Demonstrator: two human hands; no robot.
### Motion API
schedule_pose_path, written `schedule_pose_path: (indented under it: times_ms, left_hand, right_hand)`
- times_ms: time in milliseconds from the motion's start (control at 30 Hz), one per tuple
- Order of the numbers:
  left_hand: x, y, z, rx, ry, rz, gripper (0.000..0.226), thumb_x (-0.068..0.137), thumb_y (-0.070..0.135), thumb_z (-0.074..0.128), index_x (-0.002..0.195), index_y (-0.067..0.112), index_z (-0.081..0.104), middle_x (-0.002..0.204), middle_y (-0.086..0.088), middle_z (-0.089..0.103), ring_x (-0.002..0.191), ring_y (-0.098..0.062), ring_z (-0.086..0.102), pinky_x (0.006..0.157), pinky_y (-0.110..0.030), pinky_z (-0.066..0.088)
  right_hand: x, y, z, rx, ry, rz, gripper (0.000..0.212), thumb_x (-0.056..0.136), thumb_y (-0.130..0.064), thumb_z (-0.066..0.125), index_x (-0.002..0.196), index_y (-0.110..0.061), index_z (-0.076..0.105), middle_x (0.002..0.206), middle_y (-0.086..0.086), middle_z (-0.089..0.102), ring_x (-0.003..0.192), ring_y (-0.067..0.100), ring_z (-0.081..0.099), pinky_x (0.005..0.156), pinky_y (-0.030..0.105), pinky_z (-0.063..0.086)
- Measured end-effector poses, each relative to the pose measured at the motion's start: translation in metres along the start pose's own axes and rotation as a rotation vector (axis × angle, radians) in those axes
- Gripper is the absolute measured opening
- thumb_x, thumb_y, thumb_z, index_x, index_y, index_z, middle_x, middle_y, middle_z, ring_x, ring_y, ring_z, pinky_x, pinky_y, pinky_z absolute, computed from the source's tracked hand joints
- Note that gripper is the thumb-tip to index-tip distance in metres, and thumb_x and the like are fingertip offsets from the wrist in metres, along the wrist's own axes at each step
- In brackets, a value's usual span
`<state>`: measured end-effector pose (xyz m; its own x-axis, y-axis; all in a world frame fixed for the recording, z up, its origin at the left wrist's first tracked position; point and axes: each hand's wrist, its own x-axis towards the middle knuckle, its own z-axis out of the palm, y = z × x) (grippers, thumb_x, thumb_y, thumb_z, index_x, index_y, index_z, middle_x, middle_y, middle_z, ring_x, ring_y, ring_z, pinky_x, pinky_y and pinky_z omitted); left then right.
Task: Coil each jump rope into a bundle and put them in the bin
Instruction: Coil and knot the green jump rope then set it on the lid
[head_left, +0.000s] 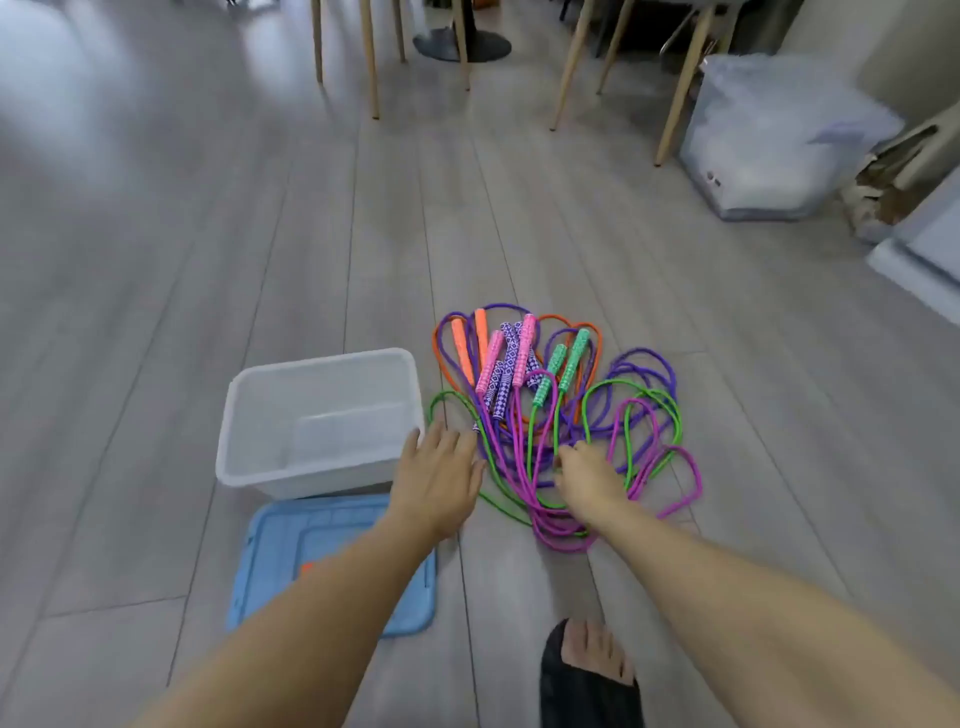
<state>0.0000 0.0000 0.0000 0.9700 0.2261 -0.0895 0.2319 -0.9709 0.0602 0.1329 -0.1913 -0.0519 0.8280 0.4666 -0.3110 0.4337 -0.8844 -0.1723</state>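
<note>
Jump ropes (550, 410) lay tangled at centre frame, loose orange, purple, pink and green cords with patterned handles. Just left sat the clear bin (244, 415), nothing visible inside. The left hand (441, 473) hovered flat, fingers straight; the right hand (587, 475) curled into the cords, though its grip was unclear. Coiling looked barely started: next, free one rope.

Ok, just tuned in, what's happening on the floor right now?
A person is reaching both hands down to a tangled pile of jump ropes on the floor. The right hand is down among the green and pink cords, fingers apparently closing on them, though blur hides the grip. The left hand hovers open by the pile's left edge. The clear plastic bin to the left holds no ropes, and its blue lid lies flat in front of it. Nothing is coiled yet.
</note>
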Motion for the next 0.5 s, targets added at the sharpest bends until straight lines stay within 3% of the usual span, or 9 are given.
schedule_pose_path:
  times_ms: [100,200,400,500]
  left_hand:
    - [0.021,-0.008,0.021,-0.011,0.034,0.009,0.046,0.099,0.044,0.026,0.119,0.021,0.061,0.113,-0.003,0.066,0.122,-0.03,0.053,0.106,-0.048,0.038]
    - [0.034,-0.008,0.031,-0.001,0.075,0.044,0.043,0.099,0.042,0.027,0.118,0.02,0.059,0.115,-0.004,0.065,0.124,-0.03,0.053,0.109,-0.05,0.036]
    - [0.036,-0.005,0.029,-0.003,0.105,0.084,0.043,0.1,0.041,0.024,0.12,0.021,0.056,0.12,-0.003,0.061,0.126,-0.029,0.05,0.11,-0.048,0.036]
    - [0.032,-0.005,0.015,0.017,0.105,0.089,0.044,0.1,0.041,0.022,0.116,0.019,0.057,0.118,-0.005,0.062,0.122,-0.029,0.052,0.106,-0.047,0.039]
  right_hand:
    - [0.027,-0.005,0.017,0.112,0.025,0.07,0.035,0.097,-0.024,0.064,0.124,-0.005,0.057,0.123,0.018,0.059,0.119,0.038,0.056,0.1,0.043,0.045]
    - [0.044,-0.009,0.027,0.192,0.017,0.16,0.038,0.095,-0.019,0.066,0.127,-0.003,0.053,0.126,0.02,0.059,0.121,0.041,0.056,0.1,0.046,0.047]
    - [0.043,0.001,0.039,0.293,0.103,0.181,0.025,0.09,0.002,0.049,0.112,-0.009,0.046,0.106,0.018,0.064,0.098,0.041,0.061,0.074,0.044,0.046]
    - [0.037,-0.003,0.014,0.436,0.185,0.2,0.027,0.09,0.002,0.053,0.112,-0.014,0.051,0.102,0.012,0.066,0.095,0.038,0.062,0.078,0.044,0.052]
